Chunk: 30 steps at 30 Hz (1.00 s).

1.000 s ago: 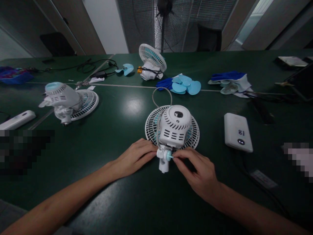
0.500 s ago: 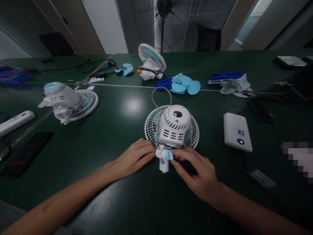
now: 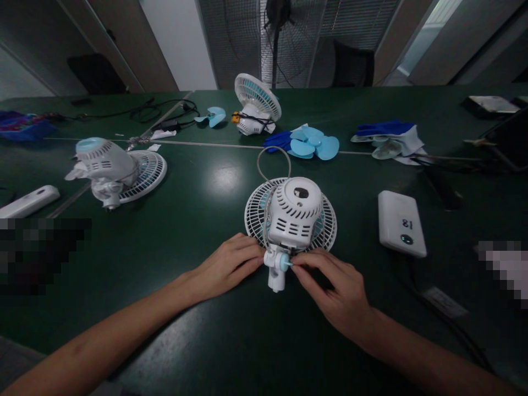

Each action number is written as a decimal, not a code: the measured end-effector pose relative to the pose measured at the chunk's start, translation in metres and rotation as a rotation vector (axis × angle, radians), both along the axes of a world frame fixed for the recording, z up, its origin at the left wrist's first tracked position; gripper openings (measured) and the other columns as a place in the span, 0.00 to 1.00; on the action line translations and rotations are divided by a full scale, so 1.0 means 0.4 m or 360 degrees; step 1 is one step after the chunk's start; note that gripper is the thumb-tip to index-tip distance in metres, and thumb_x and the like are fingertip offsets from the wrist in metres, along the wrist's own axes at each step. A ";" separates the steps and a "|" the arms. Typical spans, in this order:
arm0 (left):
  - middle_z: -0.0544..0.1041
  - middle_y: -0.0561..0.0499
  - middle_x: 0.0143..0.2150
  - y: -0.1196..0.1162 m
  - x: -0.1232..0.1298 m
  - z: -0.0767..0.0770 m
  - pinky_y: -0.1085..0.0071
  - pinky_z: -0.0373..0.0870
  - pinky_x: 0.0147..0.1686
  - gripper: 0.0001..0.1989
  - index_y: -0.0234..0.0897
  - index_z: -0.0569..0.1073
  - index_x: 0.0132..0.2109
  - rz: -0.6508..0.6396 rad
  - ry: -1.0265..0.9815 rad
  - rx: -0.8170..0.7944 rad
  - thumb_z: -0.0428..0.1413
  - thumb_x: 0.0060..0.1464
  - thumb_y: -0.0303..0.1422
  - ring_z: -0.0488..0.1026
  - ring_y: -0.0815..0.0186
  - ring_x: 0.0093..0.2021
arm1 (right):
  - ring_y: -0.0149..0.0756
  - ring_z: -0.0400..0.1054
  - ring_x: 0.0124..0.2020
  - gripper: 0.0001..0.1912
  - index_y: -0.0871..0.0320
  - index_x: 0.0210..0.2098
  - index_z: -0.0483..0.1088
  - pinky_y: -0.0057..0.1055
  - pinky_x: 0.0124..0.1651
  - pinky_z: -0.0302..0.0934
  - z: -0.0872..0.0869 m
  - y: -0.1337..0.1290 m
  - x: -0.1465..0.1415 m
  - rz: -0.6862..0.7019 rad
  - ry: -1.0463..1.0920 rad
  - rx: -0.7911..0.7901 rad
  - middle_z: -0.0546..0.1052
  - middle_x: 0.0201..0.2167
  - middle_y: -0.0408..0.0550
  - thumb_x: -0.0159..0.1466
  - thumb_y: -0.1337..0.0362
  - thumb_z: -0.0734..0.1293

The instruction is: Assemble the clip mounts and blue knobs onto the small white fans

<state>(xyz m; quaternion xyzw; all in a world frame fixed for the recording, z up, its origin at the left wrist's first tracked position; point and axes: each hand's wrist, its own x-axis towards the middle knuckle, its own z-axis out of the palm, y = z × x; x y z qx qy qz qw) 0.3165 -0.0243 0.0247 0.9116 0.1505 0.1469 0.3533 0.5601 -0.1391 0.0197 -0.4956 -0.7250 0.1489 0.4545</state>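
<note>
A white fan point(image 3: 297, 212) lies grille-down on the dark green table, its motor housing facing up and its neck joint toward me. My right hand point(image 3: 332, 280) pinches the light blue knob point(image 3: 284, 262) on the right side of the joint between thumb and fingertips. On the joint's left side, the fingertips of my left hand point(image 3: 231, 265) press against the white bracket point(image 3: 275, 278), fingers close together. A thin grey cable point(image 3: 274, 147) loops up behind the housing.
Another white fan point(image 3: 109, 168) lies at the left, and a third point(image 3: 256, 107) sits at the back. Light blue blades point(image 3: 315, 144) rest by blue gloves point(image 3: 277, 141). A white power bank point(image 3: 401, 223) and more gloves point(image 3: 388, 138) are at the right.
The light blue knob has turned, its tab now seen edge-on. My right fingertips have shifted slightly with it. My left hand and the fan stay nearly the same.
</note>
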 end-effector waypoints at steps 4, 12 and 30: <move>0.76 0.46 0.46 0.000 0.001 0.003 0.64 0.64 0.50 0.11 0.37 0.73 0.51 -0.0004 -0.0004 0.0014 0.46 0.75 0.32 0.72 0.62 0.46 | 0.34 0.75 0.34 0.03 0.56 0.43 0.74 0.33 0.37 0.71 -0.003 0.002 -0.003 0.0004 -0.0006 -0.0001 0.80 0.34 0.44 0.70 0.69 0.68; 0.76 0.46 0.45 0.000 0.002 0.008 0.65 0.66 0.49 0.12 0.36 0.74 0.50 -0.0008 0.0017 0.0046 0.46 0.75 0.33 0.72 0.62 0.45 | 0.34 0.77 0.36 0.15 0.56 0.53 0.72 0.33 0.40 0.74 -0.007 -0.006 -0.006 0.0033 0.0029 0.0094 0.81 0.41 0.47 0.68 0.72 0.69; 0.75 0.47 0.46 -0.001 0.000 0.004 0.64 0.63 0.50 0.10 0.37 0.73 0.51 -0.0004 0.0025 0.0003 0.46 0.75 0.31 0.71 0.63 0.46 | 0.35 0.77 0.38 0.09 0.55 0.48 0.75 0.34 0.41 0.75 -0.006 -0.003 0.002 0.0032 0.0054 0.0008 0.82 0.39 0.46 0.70 0.70 0.69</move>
